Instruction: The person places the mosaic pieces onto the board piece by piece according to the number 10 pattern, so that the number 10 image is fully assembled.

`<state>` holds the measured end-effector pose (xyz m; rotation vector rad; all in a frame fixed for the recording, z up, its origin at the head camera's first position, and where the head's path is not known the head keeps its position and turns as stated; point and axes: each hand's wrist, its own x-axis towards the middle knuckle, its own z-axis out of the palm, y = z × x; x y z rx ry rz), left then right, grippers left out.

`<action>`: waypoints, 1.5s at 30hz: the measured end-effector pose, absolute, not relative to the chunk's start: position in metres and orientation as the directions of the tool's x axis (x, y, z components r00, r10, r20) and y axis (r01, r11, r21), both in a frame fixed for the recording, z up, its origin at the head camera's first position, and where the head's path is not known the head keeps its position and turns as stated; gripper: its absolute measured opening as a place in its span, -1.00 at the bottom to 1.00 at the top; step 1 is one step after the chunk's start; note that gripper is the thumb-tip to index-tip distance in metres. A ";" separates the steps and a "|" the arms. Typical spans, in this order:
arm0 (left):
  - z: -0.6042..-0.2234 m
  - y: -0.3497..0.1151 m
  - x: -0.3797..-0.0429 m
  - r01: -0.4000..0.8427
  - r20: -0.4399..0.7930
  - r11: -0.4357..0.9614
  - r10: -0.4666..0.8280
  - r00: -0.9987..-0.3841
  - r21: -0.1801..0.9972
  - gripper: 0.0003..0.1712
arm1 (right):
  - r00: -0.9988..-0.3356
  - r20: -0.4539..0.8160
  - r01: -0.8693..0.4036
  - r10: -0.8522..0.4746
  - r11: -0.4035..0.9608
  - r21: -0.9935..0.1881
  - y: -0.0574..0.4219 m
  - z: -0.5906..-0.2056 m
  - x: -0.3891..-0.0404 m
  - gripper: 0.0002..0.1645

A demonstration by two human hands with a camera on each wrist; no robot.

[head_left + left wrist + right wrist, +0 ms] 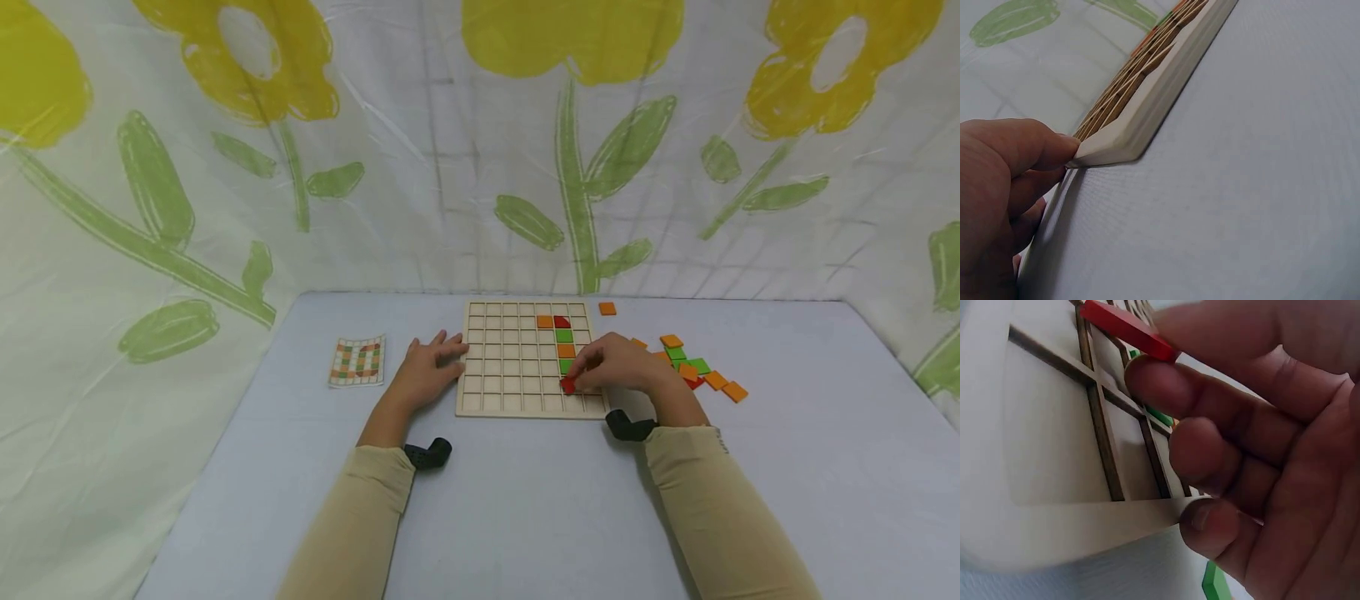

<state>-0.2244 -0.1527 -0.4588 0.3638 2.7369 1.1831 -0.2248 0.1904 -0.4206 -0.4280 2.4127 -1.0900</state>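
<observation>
A pale wooden grid board lies on the table. My right hand is over its lower right part and pinches a red tile between thumb and fingertips, tilted above the squares. Above that tile, one column holds a green tile, an orange tile and another green tile. A tile with a red part and an orange tile sit side by side at the top. My left hand touches the board's left edge, its fingers spread; in the left wrist view a fingertip meets the rim.
A small card with a coloured grid lies left of the board. Right of my right hand is a loose scatter of orange, green and red tiles. One orange tile lies by the board's upper right corner. A flowered curtain hangs behind the table.
</observation>
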 end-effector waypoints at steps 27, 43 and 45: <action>-0.455 -0.151 -0.227 0.154 -0.045 0.672 0.269 -0.962 0.725 -0.54 | -0.891 -0.282 -0.051 -0.355 0.697 -0.715 0.182 -0.418 -0.225 -0.82; -0.455 -0.152 -0.224 0.156 -0.044 0.661 0.276 -0.960 0.734 -0.54 | -0.927 -0.203 -0.109 -0.315 0.745 -0.658 0.181 -0.422 -0.225 -0.78; -0.456 -0.152 -0.224 0.160 -0.042 0.659 0.279 -0.959 0.735 -0.54 | -0.963 -0.148 -0.083 -0.227 0.768 -0.635 0.187 -0.422 -0.226 -0.77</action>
